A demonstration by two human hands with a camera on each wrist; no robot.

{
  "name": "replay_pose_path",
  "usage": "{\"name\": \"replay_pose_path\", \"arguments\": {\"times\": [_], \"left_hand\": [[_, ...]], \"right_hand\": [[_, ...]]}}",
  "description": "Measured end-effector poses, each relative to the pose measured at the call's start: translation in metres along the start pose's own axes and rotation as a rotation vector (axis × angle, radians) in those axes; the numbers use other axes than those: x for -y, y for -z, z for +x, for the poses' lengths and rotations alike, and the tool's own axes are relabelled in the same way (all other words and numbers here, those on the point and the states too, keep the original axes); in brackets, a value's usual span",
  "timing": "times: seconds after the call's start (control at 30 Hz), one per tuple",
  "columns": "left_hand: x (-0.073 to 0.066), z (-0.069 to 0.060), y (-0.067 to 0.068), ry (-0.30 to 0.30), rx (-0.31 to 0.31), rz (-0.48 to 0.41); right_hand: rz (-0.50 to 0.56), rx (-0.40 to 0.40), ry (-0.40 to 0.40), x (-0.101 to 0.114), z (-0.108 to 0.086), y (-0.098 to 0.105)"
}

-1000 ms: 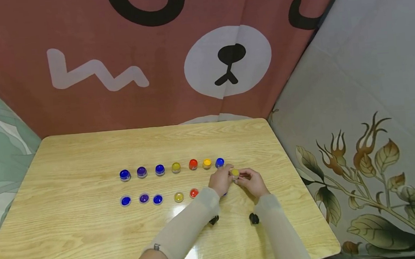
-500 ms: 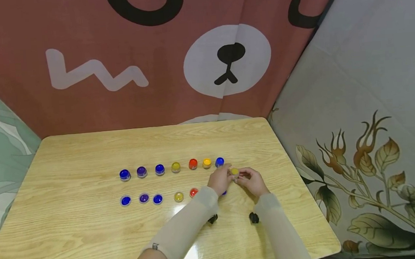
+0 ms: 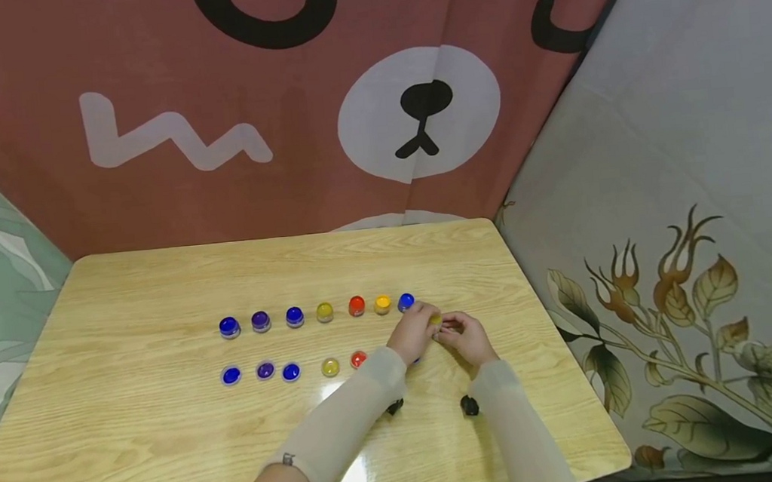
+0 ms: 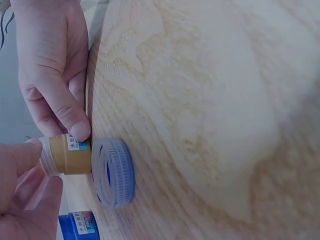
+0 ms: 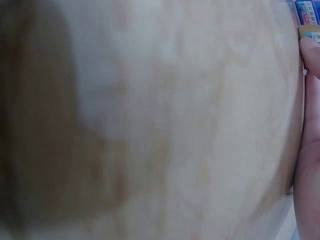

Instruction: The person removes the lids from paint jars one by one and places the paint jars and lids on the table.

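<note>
A small ochre paint jar with a clear lid is between my hands, near the right end of the far row. My left hand pinches the lid with thumb and fingers. My right hand grips the jar's body, its thumb against the label in the left wrist view. In the head view the left fingers cover most of the jar. A loose blue lid lies on the table beside the jar in the left wrist view, and a blue paint jar stands close by.
Several paint jars, including a red one, stand in a row across the wooden table. Nearer me lies a matching row of lids, among them a purple one; my left forearm hides part of it. A patterned wall borders the right side.
My left fingers have closed in over the top of the ochre jar, hiding more of it. The right hand has stayed nearly still, and the head view has shifted slightly.
</note>
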State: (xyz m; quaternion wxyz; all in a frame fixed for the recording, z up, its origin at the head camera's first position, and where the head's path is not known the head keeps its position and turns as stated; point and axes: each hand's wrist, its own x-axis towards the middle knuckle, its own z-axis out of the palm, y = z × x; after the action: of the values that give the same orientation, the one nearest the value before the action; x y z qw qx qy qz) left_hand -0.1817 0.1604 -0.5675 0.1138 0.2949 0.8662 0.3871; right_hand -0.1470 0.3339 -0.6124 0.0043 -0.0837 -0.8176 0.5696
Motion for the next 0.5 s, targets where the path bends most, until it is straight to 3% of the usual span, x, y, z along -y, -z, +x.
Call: {"name": "replay_pose_path", "arguments": {"times": [0.5], "left_hand": [[0.0000,0.0066,0.0006,-0.025,0.004,0.016]], "right_hand": [[0.003,-0.005,0.034,-0.0036,0.0005,-0.0015]]}}
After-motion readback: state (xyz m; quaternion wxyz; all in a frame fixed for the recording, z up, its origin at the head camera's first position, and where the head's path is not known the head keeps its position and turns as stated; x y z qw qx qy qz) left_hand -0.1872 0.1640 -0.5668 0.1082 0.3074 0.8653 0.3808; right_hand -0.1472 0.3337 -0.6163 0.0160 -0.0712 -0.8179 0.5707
